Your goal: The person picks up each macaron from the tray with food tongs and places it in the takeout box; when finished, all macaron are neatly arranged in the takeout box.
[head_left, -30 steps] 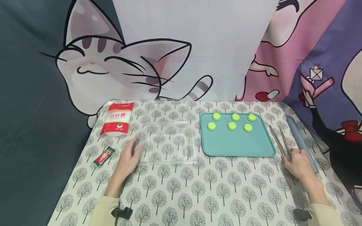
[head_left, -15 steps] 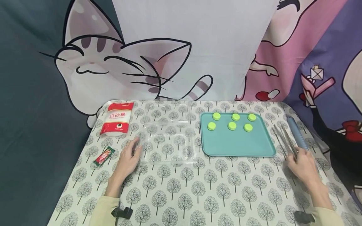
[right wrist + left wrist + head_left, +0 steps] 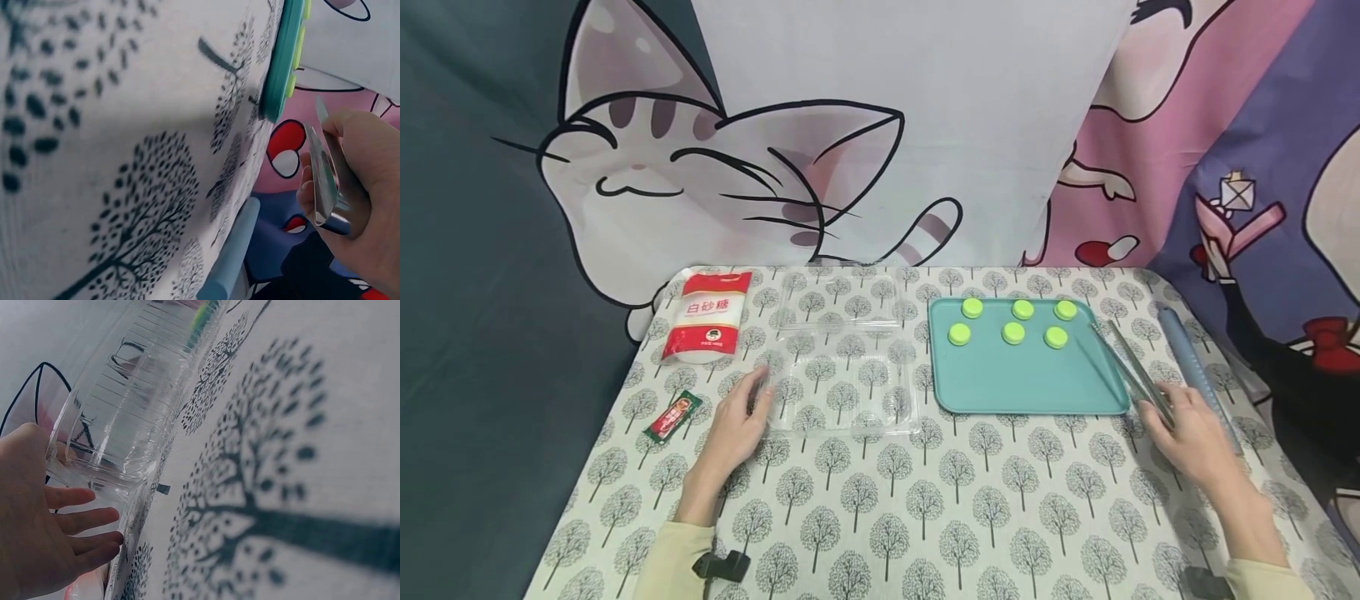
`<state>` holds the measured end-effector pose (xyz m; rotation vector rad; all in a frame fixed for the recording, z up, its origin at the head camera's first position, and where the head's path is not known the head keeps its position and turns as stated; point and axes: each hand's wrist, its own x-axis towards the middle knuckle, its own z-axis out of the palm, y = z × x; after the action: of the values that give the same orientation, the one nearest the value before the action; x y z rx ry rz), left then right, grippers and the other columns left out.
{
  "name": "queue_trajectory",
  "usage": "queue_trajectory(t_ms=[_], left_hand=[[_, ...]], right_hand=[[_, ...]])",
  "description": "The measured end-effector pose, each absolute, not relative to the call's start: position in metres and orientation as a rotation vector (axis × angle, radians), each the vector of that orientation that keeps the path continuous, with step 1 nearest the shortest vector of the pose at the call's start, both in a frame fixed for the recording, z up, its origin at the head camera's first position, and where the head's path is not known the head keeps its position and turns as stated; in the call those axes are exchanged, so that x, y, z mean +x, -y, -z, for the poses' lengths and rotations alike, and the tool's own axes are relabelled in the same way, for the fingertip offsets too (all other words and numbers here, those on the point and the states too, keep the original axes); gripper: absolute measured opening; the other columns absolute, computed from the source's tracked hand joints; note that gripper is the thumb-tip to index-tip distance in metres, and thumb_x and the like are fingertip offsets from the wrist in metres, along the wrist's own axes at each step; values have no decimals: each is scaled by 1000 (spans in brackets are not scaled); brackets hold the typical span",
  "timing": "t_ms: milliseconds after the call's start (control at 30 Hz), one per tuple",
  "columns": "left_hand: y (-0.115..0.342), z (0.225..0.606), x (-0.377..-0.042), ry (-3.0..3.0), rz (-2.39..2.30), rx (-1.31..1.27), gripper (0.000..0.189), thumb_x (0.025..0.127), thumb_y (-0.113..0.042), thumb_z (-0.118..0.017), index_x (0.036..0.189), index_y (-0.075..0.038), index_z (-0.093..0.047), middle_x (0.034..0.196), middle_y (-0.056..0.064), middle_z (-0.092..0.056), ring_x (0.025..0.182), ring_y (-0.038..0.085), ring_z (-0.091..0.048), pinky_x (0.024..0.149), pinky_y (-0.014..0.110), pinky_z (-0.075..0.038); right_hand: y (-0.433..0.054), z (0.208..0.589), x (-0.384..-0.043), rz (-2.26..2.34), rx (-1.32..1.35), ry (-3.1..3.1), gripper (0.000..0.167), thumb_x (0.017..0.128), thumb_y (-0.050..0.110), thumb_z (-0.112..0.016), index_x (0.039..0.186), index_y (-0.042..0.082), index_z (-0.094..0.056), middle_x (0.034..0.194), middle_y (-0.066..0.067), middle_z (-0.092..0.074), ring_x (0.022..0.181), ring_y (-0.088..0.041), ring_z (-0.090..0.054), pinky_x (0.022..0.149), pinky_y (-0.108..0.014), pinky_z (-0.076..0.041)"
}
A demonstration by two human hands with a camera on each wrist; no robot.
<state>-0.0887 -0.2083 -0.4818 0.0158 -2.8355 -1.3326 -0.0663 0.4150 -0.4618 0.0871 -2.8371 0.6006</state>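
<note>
My right hand holds metal tongs, tips pointing away over the right edge of the teal tray. In the right wrist view the tongs' bent end lies in the palm, their two arms slightly apart. Several lime-green macaron-like discs sit in two rows on the tray. My left hand rests at the left side of a clear plastic box with its hinged lid folded back. The left wrist view shows the thumb by the box wall and the other fingers loosely extended.
A red and white sugar bag lies at the back left. A small green and red packet lies left of my left hand. Right of the tongs lies a long blue textured rod. A printed cloth wall stands behind the table.
The tongs have been raised and swung left, from beside the tray to over its right edge. My right hand went right, then back left. My left hand stays in place.
</note>
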Motion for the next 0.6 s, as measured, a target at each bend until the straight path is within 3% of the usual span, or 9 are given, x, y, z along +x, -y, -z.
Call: queue_trajectory(t_ms=[233,467,600], left_hand=[[208,481,-89,2844,1319,11,53,109,-31,-43,153,-2,-39,157,23,-43,141,45,-44,121,59,-34],[208,481,-88,2840,1320,18,52,109,-29,-44,152,-2,-40,155,23,-45,139,46,-46,120,60,-35],[209,482,-88,2840,1314,10,52,109,-30,-43,152,-2,-41,154,23,-45,138,45,-47,120,60,-36]], right_hand=[[-405,465,-72,-578,304,2725,41,92,8,-67,125,-13,-55,101,-34,-59,83,-52,-59,70,-71,-49],[-396,468,-79,-532,394,2696,40,87,7,-71,120,-13,-60,94,-28,-62,71,-40,-61,60,-58,-54],[-396,471,-83,-524,402,2724,40,86,6,-72,119,-14,-60,93,-27,-62,72,-36,-59,60,-55,-54]])
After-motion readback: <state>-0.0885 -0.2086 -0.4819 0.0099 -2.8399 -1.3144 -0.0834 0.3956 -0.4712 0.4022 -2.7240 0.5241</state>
